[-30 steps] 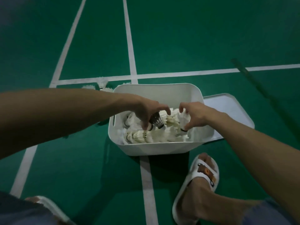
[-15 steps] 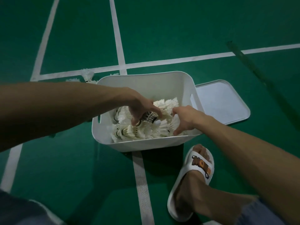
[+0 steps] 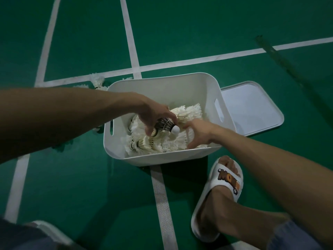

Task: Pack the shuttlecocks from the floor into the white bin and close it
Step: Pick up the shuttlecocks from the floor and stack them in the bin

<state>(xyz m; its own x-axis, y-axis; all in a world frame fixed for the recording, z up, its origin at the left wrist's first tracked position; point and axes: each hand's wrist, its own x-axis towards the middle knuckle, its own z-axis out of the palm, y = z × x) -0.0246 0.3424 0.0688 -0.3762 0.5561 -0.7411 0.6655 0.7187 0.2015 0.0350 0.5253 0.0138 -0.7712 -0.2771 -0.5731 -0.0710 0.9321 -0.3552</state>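
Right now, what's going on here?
A person is bent over a white plastic bin on the green court floor. The left hand grips a dark-feathered shuttlecock with a white cork above the pile of white feather shuttlecocks in the bin. The right hand reaches into that pile; whether it grips anything I cannot tell. The flat white lid lies on the floor to the bin's right. A few white shuttlecocks lie on the floor behind the bin's far left corner, not yet packed.

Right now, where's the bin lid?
Head view: the lid lies flat on the green floor, off the bin, just right of the white bin and beyond the slide sandal.
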